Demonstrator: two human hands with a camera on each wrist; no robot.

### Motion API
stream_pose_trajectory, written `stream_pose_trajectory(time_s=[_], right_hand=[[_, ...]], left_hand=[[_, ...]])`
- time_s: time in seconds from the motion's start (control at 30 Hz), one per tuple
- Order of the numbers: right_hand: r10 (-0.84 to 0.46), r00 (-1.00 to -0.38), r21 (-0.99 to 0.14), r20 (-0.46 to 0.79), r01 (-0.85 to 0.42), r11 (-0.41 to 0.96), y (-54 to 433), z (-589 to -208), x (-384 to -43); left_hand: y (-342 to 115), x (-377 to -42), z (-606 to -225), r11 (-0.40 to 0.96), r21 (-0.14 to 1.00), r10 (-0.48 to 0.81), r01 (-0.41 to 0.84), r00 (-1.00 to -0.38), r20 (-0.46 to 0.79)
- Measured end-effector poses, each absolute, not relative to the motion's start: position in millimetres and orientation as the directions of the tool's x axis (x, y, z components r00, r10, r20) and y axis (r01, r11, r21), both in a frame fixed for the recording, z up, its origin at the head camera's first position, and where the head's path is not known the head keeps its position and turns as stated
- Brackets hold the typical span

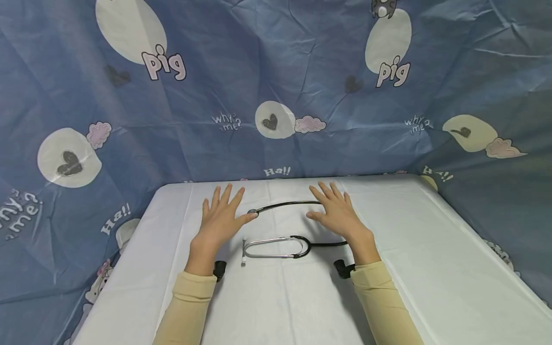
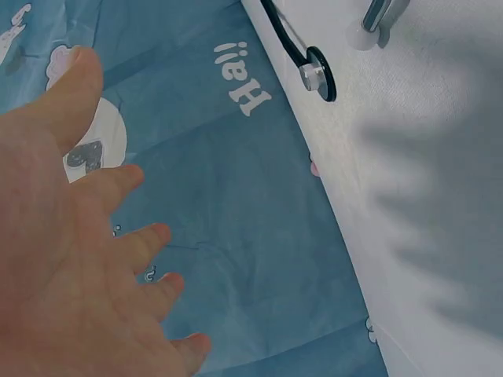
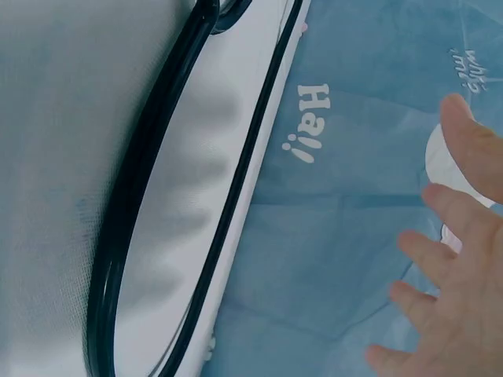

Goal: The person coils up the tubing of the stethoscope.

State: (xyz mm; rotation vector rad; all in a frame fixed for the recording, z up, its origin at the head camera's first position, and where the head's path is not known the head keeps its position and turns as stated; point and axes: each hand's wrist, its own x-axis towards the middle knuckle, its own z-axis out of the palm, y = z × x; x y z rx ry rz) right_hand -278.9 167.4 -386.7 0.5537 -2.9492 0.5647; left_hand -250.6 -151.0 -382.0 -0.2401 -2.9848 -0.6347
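Observation:
A stethoscope (image 1: pixel 328 244) with black tubing and a silver metal headset lies on the white table, its ear tips toward the left. Its round chest piece (image 2: pixel 313 77) lies farther back, near the left thumb in the head view. My left hand (image 1: pixel 221 221) hovers over the table with fingers spread, holding nothing. Over the tubing's right part is my right hand (image 1: pixel 338 213), also spread and holding nothing; it hides the tubing's bend in the head view. In the right wrist view the black tubing (image 3: pixel 130 204) runs below the right hand (image 3: pixel 456 275).
The table (image 1: pixel 276 297) has a white cover with fold lines. Behind it and along its sides hangs a blue printed cloth (image 1: pixel 241 153). Black wrist cameras sit at both cuffs, and hand shadows fall on the table.

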Motion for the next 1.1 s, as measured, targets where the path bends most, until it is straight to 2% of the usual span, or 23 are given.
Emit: stream_pose_trajectory(time_s=[0.57,0.83,1.1], right_hand=[[-0.376,-0.926,-0.377,0.027,-0.358,0.854,168.9,-387.9,-276.7],[-0.371,-0.928,-0.410,-0.040,-0.323,0.853,170.0,-386.1,-275.3],[-0.366,-0.924,-0.461,-0.108,-0.280,0.842,172.8,-385.1,-272.0]], left_hand=[[-134.3,-250.5,-385.4,0.897,0.378,0.212,0.229,-0.973,0.086],[-128.2,-249.1,-389.1,0.895,0.364,0.267,0.260,-0.963,0.031],[-120.6,-245.7,-391.9,0.882,0.398,0.297,0.253,-0.954,-0.050]])
